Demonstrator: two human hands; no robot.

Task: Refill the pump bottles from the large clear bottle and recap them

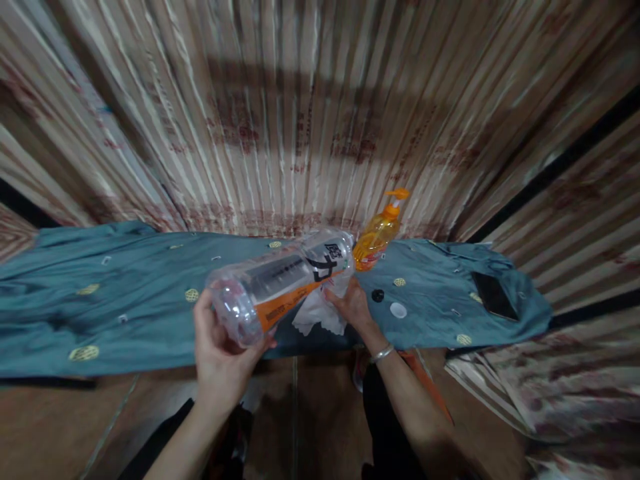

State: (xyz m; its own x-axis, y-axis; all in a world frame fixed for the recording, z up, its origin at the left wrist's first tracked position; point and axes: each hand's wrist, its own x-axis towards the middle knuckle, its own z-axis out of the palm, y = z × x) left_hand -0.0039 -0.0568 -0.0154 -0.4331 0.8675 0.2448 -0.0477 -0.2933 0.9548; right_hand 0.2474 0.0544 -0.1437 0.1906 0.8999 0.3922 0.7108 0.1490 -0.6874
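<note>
A large clear plastic bottle (280, 277) with an orange and black label lies tilted in the air above the cloth-covered surface. Its base end rests in my left hand (225, 353), whose fingers curl around it. Near the other end, my right hand (353, 303) is closed on a white tissue (320, 312), pressed up by the bottle's side. Part of the tissue hangs below the bottle. Just behind my right hand stands a pump bottle (377, 237) of yellow-orange liquid with an orange pump head.
A teal patterned cloth (140, 300) covers the narrow surface. Right of my right hand lie a small black cap (377, 295) and a white round disc (399, 310). A dark phone (494, 295) lies at the right end. Striped curtains (300, 120) hang close behind.
</note>
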